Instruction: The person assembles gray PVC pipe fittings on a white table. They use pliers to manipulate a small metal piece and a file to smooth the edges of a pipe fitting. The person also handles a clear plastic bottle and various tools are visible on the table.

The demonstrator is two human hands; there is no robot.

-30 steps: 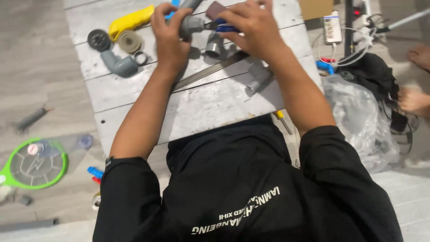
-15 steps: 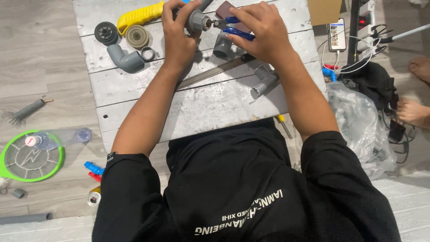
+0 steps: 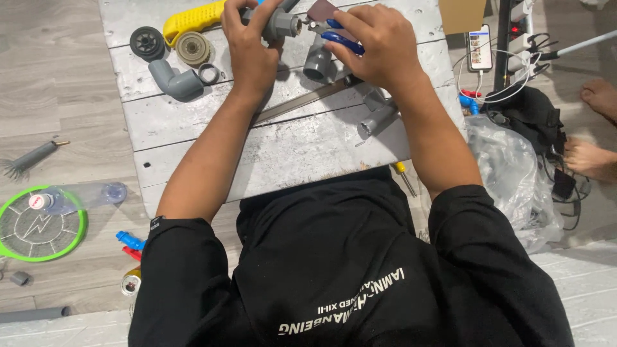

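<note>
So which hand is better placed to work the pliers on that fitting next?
Right, probably. The right hand already grips the blue-handled pliers, pointed at the grey fitting, which the left hand holds.

Crowded beyond the fingers, open board behind the wrists

Left of the left hand (image 3: 252,48) fingers lie a grey elbow (image 3: 175,80), black wheel (image 3: 147,42) and yellow tool (image 3: 190,18); under the right hand (image 3: 376,46) fingertips a long metal bar (image 3: 302,103), probably flat; nearer boards (image 3: 289,151) lie bare.
</note>
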